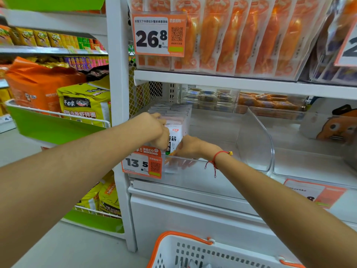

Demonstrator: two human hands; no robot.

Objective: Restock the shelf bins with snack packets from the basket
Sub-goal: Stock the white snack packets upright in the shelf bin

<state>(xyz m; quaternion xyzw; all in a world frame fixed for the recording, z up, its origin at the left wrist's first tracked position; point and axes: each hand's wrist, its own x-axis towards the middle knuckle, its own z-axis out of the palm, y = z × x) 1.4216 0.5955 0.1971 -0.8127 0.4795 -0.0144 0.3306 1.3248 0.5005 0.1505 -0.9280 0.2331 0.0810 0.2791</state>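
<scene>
Here, the left hand gripped white snack packets standing at the clear bin's left end; the right hand dipped behind its front wall, grip indiscernible. Unsupported rightward, the row could topple once released. Basket below.

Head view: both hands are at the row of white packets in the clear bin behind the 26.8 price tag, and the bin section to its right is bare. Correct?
Not quite. The head view shows the left hand and right hand at the white packets in the clear bin behind the 13.5 tag. The 26.8 tag hangs one shelf up, before the orange packets. The section to the right is indeed bare.
</scene>
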